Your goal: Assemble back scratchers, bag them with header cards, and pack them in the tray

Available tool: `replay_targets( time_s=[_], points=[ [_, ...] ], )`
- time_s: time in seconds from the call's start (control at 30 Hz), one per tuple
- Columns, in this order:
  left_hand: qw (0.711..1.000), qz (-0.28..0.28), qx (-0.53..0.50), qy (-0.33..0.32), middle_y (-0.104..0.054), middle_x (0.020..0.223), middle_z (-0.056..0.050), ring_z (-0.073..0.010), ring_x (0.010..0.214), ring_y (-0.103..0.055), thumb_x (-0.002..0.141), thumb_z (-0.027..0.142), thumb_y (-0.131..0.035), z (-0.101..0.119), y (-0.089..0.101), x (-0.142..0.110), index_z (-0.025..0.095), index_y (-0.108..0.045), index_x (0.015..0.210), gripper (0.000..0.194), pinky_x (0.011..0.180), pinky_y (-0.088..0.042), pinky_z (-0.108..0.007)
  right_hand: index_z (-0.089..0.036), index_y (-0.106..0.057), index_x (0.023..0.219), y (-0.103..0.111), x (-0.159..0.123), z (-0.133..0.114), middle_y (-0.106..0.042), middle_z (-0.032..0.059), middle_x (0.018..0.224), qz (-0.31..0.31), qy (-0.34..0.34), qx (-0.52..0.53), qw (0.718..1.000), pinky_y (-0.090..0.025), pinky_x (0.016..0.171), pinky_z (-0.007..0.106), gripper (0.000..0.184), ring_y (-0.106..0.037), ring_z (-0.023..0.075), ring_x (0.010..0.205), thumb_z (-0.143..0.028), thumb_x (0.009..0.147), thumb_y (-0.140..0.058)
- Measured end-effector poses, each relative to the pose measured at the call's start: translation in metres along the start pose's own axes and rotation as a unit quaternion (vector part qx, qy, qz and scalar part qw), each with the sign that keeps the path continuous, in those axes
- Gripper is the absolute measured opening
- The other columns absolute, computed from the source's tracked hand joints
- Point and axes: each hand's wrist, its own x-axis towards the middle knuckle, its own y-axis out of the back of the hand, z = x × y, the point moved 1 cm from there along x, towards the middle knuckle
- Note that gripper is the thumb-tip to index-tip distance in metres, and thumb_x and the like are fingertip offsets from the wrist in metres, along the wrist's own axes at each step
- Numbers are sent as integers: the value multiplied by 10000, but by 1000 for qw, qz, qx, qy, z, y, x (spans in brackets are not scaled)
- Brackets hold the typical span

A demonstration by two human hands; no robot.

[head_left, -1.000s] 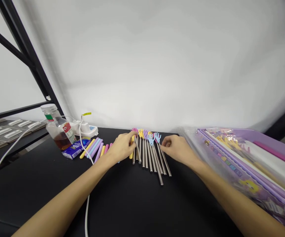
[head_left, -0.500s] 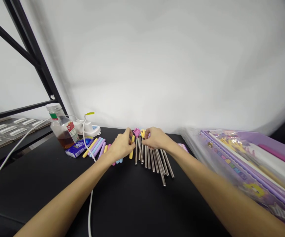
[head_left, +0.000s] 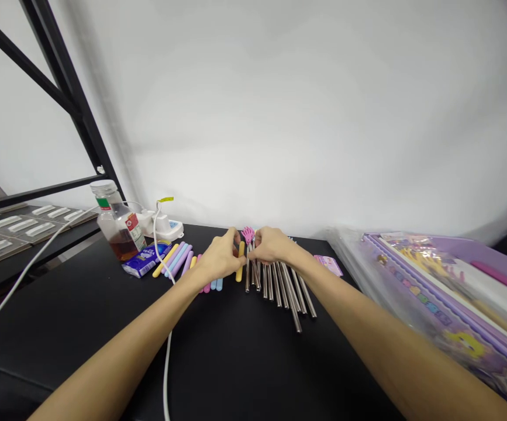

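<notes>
My left hand is closed around a short yellow plastic handle, with the thumb across its front. Just right of it, my right hand pinches at the top of a back scratcher with a metal rod; its head is hidden by my fingers. Between the hands lies a back scratcher with a pink claw head. Several thin metal rods fan out beneath and below my right hand. Left of my left hand are loose plastic handles in yellow, purple, blue and pink, some covered by my wrist.
A bottle of brown liquid, a blue-purple packet and a white power strip stand at the left. A white cable crosses the black table. A pink packet and purple box lie right.
The view has shifted slightly, moving everything a little right. My right hand has closed over the yellow claw head that showed beside it before. My left thumb reaches further across the yellow handle.
</notes>
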Motion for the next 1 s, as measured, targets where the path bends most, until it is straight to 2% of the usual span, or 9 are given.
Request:
replay_targets(
  time_s=[0.17, 0.37, 0.53, 0.77, 0.87, 1.0],
  points=[
    [1000, 11, 24, -12, -665, 725, 20, -169, 653, -612, 724, 176, -620, 1, 1, 0, 230, -495, 975, 285, 587, -418, -259, -162, -640, 818, 16, 8, 30, -694, 51, 594, 35, -33, 26, 998, -489, 516, 230, 144, -660, 161, 547, -168, 675, -642],
    [999, 15, 34, -21, -684, 801, -3, -168, 687, -620, 741, 168, -614, 2, 4, -1, 217, -530, 1026, 301, 600, -415, -257, -158, -618, 746, 30, 8, 55, -637, 24, 499, 37, -69, 51, 996, -504, 489, 231, 166, -634, 161, 493, -71, 605, -627],
    [999, -4, 38, -32, -681, 887, -19, -156, 698, -621, 746, 168, -615, 4, 3, -1, 214, -564, 1049, 311, 606, -426, -244, -166, -605, 715, 24, 8, 50, -609, -2, 467, 25, -63, 72, 995, -487, 465, 211, 166, -601, 141, 468, -64, 587, -634],
    [998, 5, 50, -45, -678, 926, -28, -137, 641, -601, 756, 163, -599, 2, 4, -2, 208, -572, 1100, 348, 589, -427, -234, -167, -590, 664, 17, 15, 32, -622, 7, 473, 0, -65, 65, 996, -473, 437, 207, 169, -590, 137, 448, -45, 566, -654],
    [996, -10, 48, -76, -690, 944, -28, -124, 593, -594, 770, 127, -546, 3, 4, -3, 219, -589, 1143, 387, 595, -439, -236, -171, -565, 637, 23, 13, 38, -642, 36, 495, 1, -86, 43, 995, -494, 437, 230, 156, -632, 170, 477, -53, 588, -655],
    [995, -33, 38, -92, -709, 932, -33, -125, 562, -605, 792, 106, -504, 4, -1, -4, 228, -588, 1242, 474, 617, -472, -241, -184, -524, 630, 24, 4, 51, -663, 57, 510, -32, -112, 38, 993, -536, 445, 265, 197, -684, 221, 524, -64, 595, -675]
  ],
)
